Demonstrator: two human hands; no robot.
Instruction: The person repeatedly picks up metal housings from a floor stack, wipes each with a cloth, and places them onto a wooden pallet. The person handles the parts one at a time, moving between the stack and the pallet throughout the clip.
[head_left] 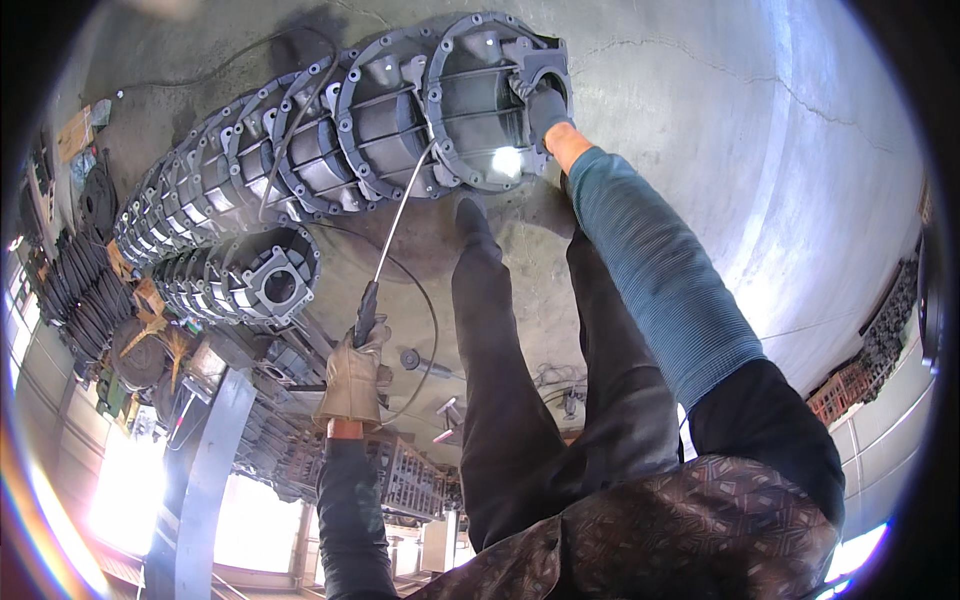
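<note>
My left hand [352, 378], in a tan leather glove, is closed round the black handle of a long thin metal wand [398, 215]. The wand slants up and right, and its far end meets the ribs of the grey castings. A dark hose curves away near this hand. My right hand [545, 105], in a dark grey glove, grips the round end opening of the nearest casting [480, 115], at the right end of the row. Its fingertips curl over the rim and are partly hidden. A bright spot of light lies on that casting's lower wall.
A long row of flanged grey castings [215, 160] stretches left, with a shorter row [240, 280] below it. A hose [425, 300] loops over the concrete floor. An angle grinder [425, 362] lies near my left leg. At the right edge stands a reddish crate [840, 392].
</note>
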